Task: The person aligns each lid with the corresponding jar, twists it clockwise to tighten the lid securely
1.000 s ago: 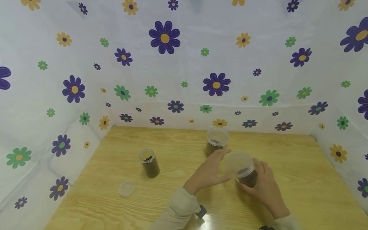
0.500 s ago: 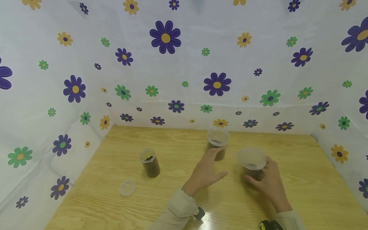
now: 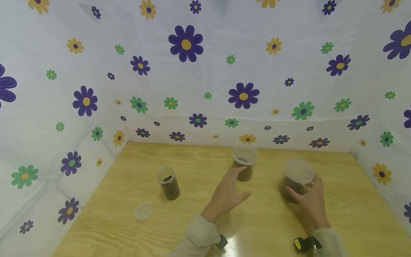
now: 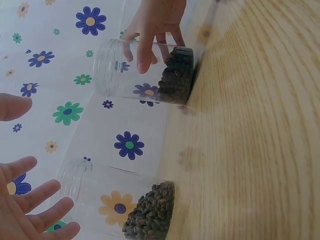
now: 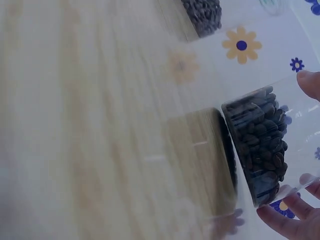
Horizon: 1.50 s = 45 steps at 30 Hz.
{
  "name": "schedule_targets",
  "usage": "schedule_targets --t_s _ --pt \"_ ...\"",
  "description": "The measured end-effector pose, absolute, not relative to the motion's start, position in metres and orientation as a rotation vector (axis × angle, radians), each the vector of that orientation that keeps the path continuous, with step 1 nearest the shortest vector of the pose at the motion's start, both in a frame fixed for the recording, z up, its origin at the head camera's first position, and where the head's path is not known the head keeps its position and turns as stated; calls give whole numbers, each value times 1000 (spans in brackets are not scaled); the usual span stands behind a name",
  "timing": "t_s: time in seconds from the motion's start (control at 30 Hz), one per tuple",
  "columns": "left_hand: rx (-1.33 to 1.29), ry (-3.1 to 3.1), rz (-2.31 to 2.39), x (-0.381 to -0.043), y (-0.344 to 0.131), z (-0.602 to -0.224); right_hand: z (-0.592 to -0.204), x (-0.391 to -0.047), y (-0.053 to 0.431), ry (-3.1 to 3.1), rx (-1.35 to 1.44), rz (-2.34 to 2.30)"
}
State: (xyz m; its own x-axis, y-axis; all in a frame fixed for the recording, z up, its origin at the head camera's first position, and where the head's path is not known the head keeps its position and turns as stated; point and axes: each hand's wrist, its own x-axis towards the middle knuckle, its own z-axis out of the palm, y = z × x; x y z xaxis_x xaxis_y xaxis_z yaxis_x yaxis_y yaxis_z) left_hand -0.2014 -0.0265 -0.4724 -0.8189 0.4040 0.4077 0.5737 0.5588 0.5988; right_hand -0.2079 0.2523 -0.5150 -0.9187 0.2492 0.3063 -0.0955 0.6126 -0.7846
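My right hand (image 3: pixel 311 201) grips a wide clear jar (image 3: pixel 292 182) around its side, thumb on the near left. Dark seeds (image 5: pixel 260 145) fill its lower part, and its base is close over the wooden table in the right wrist view. My left hand (image 3: pixel 226 194) holds nothing; its fingers are spread and the thumb points right. Behind its fingertips stands a second wide clear jar (image 3: pixel 245 169). That jar's dark seeds (image 4: pixel 152 212) lie heaped at the bottom in the left wrist view.
A narrower clear jar (image 3: pixel 171 188), nearly full of dark pieces, stands uncovered at the left. A clear round lid (image 3: pixel 143 211) lies flat in front of it. Flower-printed white sheeting (image 3: pixel 212 75) walls the wooden table (image 3: pixel 128 185) at the back and sides.
My right hand has carried its jar to the right, away from the left hand. The left hand has drawn slightly left and stayed empty. The other jars and lid have not moved.
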Motion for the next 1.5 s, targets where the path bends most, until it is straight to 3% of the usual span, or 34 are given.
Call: schedule_targets --t_s 1.07,1.27,1.5 --pt "-751 -2575 -1098 -201 -33 -476 -515 -257 292 -2380 -247 1466" --pt "-673 -2584 -1051 -200 -37 -481 -510 -250 288 -2395 -327 1437" --pt "-521 -2604 -948 -191 -44 -484 -491 -215 266 -2363 -529 1463"
